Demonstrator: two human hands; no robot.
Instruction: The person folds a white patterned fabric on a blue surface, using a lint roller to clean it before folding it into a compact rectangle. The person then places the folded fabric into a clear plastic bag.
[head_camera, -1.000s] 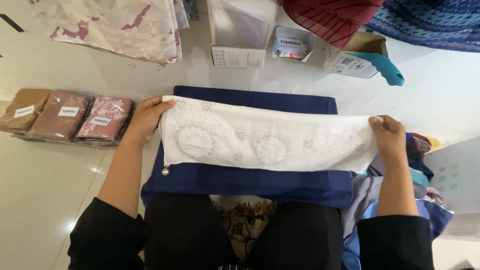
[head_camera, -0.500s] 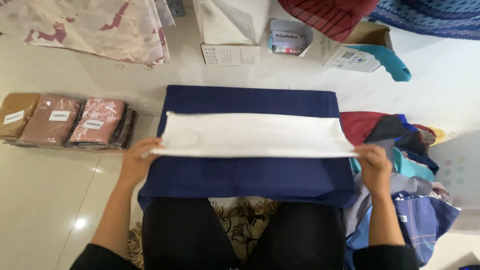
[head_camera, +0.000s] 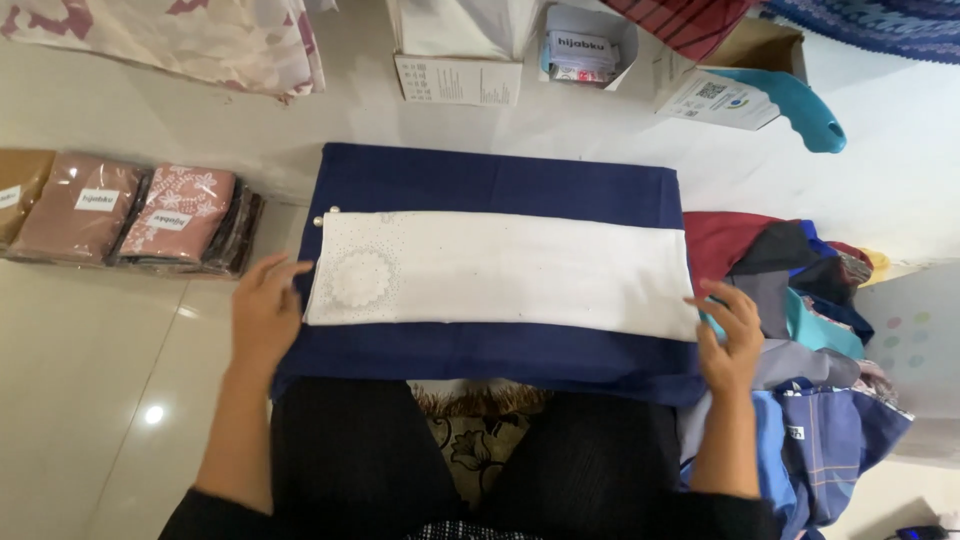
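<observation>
1. We see the largest thing in hand first: a navy blue cloth (head_camera: 500, 190) spread flat as a rectangle on the pale tiled floor (head_camera: 90, 400), its near edge running over our knees. It carries the work.

2. On it lies the white embroidered scarf (head_camera: 520, 272), folded into a long flat band that spans almost from the navy cloth's left edge to its right edge, sitting about midway between far and near edge. We judge the lengthwise folding as done; the band looks long for a finished piece, so shortening folds across it seem to be what is left.

3. The scarf is off-white, smooth and without visible creases. A round lace-like medallion shows near its left end, fine dotted stitching runs along the far edge, and a small bead or pin sits at the far left corner.

4. Our left hand (head_camera: 265, 312) lies flat and open, fingers spread, on the navy cloth's left edge, fingertips just beside the scarf's left end; it grips nothing.

5. Our right hand (head_camera: 730, 335) rests open at the near right corner of the scarf, fingertips touching or nearly touching it; we cannot tell whether any fabric is pinched.

6. Off the cloth: wrapped pink and brown scarf packs (head_camera: 130, 215) to the left, a heap of coloured fabrics (head_camera: 800, 300) to the right.
</observation>
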